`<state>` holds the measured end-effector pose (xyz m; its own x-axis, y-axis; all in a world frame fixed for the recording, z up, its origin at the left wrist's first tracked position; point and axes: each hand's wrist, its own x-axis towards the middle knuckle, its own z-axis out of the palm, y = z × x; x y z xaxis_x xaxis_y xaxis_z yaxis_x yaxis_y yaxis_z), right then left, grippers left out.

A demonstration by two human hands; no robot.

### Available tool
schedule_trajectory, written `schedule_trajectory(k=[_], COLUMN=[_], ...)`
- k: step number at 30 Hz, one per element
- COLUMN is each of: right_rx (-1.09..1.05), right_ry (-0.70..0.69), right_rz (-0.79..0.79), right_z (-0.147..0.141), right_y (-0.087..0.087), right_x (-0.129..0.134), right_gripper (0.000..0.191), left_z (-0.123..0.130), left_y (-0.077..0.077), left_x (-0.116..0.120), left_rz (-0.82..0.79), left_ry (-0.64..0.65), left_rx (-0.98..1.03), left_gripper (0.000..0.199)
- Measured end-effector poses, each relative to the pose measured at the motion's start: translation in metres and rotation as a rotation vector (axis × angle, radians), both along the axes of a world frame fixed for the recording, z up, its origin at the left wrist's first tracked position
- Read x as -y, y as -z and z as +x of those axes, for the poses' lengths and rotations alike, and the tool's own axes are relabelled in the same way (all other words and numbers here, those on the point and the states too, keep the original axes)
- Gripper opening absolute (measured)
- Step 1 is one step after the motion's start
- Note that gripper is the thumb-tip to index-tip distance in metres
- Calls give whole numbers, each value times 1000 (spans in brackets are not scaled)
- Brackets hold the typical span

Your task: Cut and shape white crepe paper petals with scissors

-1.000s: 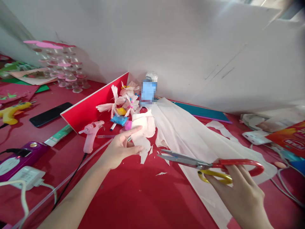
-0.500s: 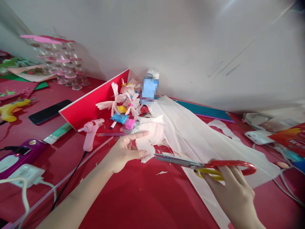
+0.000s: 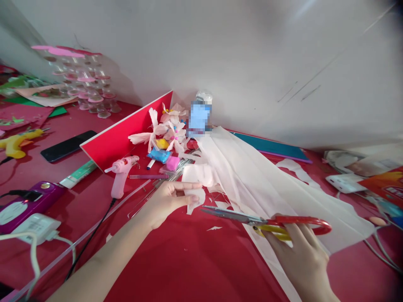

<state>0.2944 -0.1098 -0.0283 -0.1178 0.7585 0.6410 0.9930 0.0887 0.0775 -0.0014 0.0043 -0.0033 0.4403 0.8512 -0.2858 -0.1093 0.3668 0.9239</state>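
Observation:
Between the thumb and fingers of my left hand (image 3: 176, 199) is a small piece of white paper (image 3: 195, 202) with a rounded edge. My right hand (image 3: 300, 251) grips the handles of a pair of scissors (image 3: 242, 217), one handle red and one yellow. The blades look nearly closed and point left, with their tips just right of the held piece. Another white paper piece (image 3: 198, 174) lies just beyond my left fingers. A long sheet of thin white paper (image 3: 267, 184) stretches across the table behind the scissors. Small scraps (image 3: 214, 228) lie on the red table near the tips.
Left of my hand stand a pink glue gun (image 3: 121, 178) and a red board (image 3: 126, 130) with white paper flowers (image 3: 174, 136) beside it. A purple power strip (image 3: 37, 199), black phone (image 3: 67, 146) and yellow glue gun (image 3: 19, 142) lie farther left. A blurred screen (image 3: 199, 117) leans near the wall.
My left hand now holds a smaller, rounded piece; the larger piece beside it lies apart on the table. The scissors have shifted slightly left and down.

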Motion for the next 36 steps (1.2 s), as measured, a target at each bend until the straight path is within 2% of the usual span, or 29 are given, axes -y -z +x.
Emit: schedule_trajectory(k=[5, 11, 18, 32, 36], right_rx=[-8, -13, 42, 26, 8], right_ry=[-7, 58, 5, -35, -9], right_rz=[-18, 7, 57, 35, 14], right_z=[2, -3, -3, -10, -10], right_y=[4, 0, -1, -5, -3], right_x=[1, 3, 4, 1, 1], right_gripper=[14, 14, 7, 10, 12], left_z=[0, 1, 0, 3, 3], left_y=[0, 2, 3, 1, 0], left_x=[0, 1, 2, 3, 3], left_rz=[-7, 2, -32, -24, -42], left_ry=[6, 43, 12, -3, -25], left_rx=[1, -39, -27, -22, -14], left_gripper=[34, 40, 39, 36, 32])
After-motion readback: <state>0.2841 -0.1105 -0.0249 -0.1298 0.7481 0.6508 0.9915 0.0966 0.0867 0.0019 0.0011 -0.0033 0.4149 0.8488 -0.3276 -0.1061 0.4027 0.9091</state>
